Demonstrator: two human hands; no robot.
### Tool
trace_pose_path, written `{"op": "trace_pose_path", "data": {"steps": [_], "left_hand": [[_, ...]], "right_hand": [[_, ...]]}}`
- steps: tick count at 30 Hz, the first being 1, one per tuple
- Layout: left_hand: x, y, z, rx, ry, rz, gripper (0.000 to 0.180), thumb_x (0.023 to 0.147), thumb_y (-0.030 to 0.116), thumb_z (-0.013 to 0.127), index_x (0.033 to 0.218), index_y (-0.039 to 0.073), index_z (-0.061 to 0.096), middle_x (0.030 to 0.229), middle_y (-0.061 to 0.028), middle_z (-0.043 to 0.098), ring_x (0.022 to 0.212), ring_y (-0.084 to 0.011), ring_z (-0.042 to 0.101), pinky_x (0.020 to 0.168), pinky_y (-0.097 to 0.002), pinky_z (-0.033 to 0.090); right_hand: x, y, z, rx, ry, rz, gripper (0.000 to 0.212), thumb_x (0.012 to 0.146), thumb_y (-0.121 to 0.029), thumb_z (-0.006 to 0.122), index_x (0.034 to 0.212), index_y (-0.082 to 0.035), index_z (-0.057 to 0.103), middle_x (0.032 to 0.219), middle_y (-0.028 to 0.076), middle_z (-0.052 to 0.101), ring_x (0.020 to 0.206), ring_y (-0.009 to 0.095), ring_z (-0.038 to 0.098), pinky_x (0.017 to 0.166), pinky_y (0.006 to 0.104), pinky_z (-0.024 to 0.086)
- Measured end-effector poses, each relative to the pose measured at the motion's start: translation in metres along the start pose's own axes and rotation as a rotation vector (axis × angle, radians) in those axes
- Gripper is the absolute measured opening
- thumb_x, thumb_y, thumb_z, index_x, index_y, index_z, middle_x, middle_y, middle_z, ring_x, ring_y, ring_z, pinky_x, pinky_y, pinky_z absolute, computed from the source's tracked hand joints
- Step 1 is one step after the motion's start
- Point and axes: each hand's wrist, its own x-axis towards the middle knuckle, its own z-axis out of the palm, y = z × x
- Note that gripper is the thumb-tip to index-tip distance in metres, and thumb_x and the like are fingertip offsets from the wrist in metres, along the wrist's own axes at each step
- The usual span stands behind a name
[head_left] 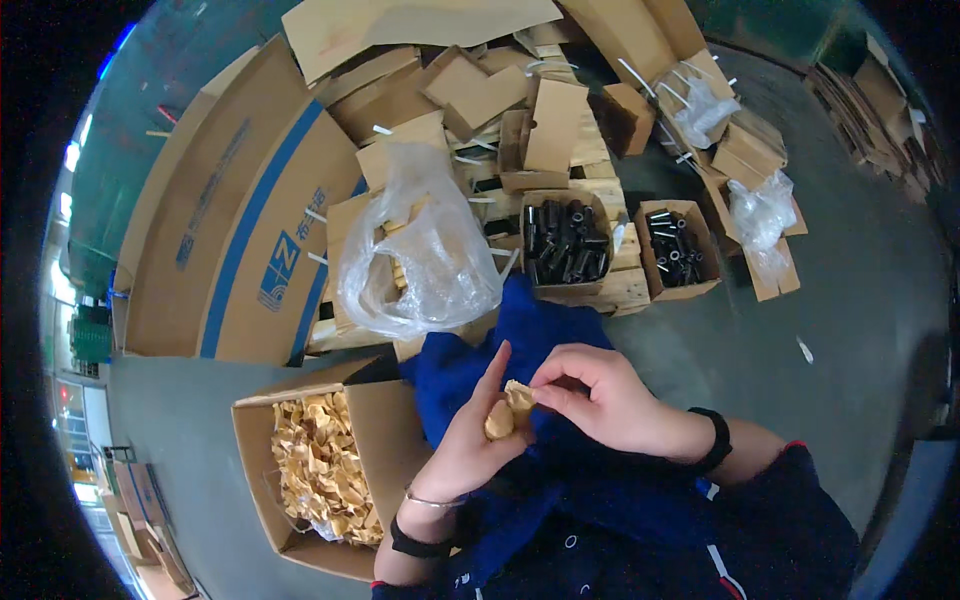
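Note a small tan piece (519,397) held between the two hands, above dark blue fabric (440,375). Rests in the curl of the left hand (465,440), with one finger stretched up past it and the thumb below. Pinched at its right edge between thumb and index finger of the right hand (610,405). Looks pale, matte, thin at the upper edge, crinkled and bent rather than flat. Shows a rounded tan lump just below, in the left hand's grasp; cannot tell whether part of the same piece or separate. Resembles in colour the heaped tan pieces (325,465) in an open carton (395,430) left of the left hand. Beyond the left hand, see a clear plastic bag (440,280); beyond the right, boxed black tubular parts (568,242).
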Motion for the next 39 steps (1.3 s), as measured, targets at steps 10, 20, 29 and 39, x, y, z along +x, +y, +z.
{"op": "trace_pose_path", "data": {"steps": [10,20,29,39], "left_hand": [[0.054,-0.026,-0.088,0.073,0.669,0.030,0.014,0.078,0.017,0.059,0.082,0.006,0.051,0.057,-0.0002,0.048,0.046,-0.0068,0.046,0.038,-0.0192,0.035],[0.162,-0.148,-0.252,-0.020,0.782,0.077,0.029,0.071,0.013,0.061,0.096,0.003,0.049,0.070,-0.0077,0.057,0.057,-0.0153,0.055,0.045,-0.0263,0.044],[0.071,0.009,-0.089,0.288,0.513,0.354,0.028,0.073,0.007,0.061,0.099,0.000,0.055,0.083,-0.0065,0.058,0.068,-0.0118,0.056,0.055,-0.0237,0.045],[0.030,0.022,-0.013,0.903,0.312,0.581,0.015,0.061,0.001,0.067,0.074,0.003,0.060,0.073,-0.0083,0.056,0.063,-0.0210,0.057,0.055,-0.0271,0.047]], "right_hand": [[0.000,-0.001,-0.020,-0.013,0.006,-0.062,0.007,0.077,-0.005,0.053,0.079,-0.001,0.049,0.074,0.011,0.050,0.068,0.026,0.052,0.060,0.0319,0.042],[0.011,0.000,-0.006,-0.055,-0.002,-0.051,0.006,0.078,-0.006,0.052,0.082,-0.001,0.050,0.074,0.012,0.052,0.067,0.025,0.053,0.059,0.0312,0.043],[0.023,0.015,-0.022,-0.045,-0.015,0.064,0.008,0.078,-0.009,0.053,0.080,-0.001,0.051,0.072,0.013,0.054,0.067,0.028,0.055,0.059,0.0326,0.043],[0.024,0.011,0.000,-0.160,-0.012,-0.076,0.006,0.076,-0.004,0.054,0.080,-0.001,0.052,0.072,0.009,0.054,0.062,0.019,0.054,0.053,0.0277,0.043]]}}
